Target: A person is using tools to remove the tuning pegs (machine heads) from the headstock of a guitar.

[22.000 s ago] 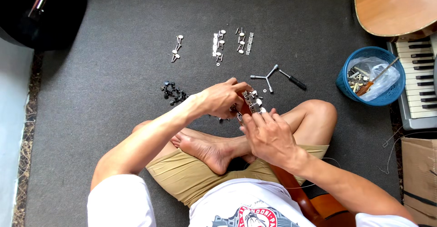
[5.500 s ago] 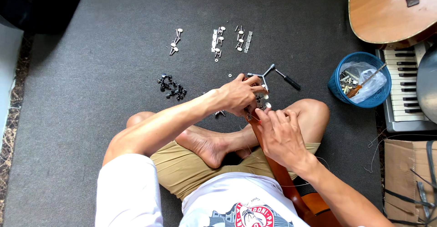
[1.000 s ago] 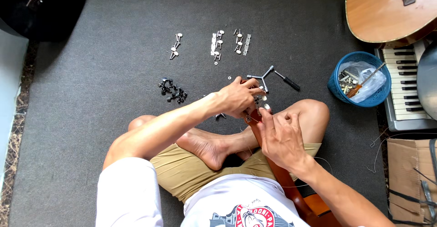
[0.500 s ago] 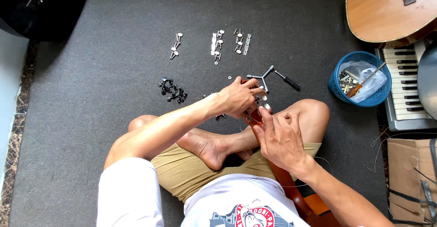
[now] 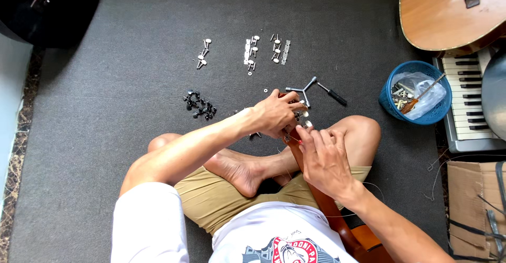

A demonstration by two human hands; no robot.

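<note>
- left hand [image 5: 275, 118] curls around the top of the guitar headstock [image 5: 296, 128], fingers closed on it, just above the crossed legs.
- right hand [image 5: 322, 160] lies along the neck at 5 o'clock of the left, fingertips [image 5: 301, 132] pressed together at a silver tuner; whether they pinch it cannot be told.
- y-shaped wrench [image 5: 303, 89] lies at 12 o'clock of the hands, black pegs [image 5: 199, 104] at 9 o'clock, blue basket [image 5: 390, 91] at 3 o'clock.

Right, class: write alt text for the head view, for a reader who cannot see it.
Seated cross-legged on grey carpet, a person's left hand and right hand work at a guitar headstock. Tuners, a Y-shaped wrench, a blue basket and another guitar lie around.
</note>
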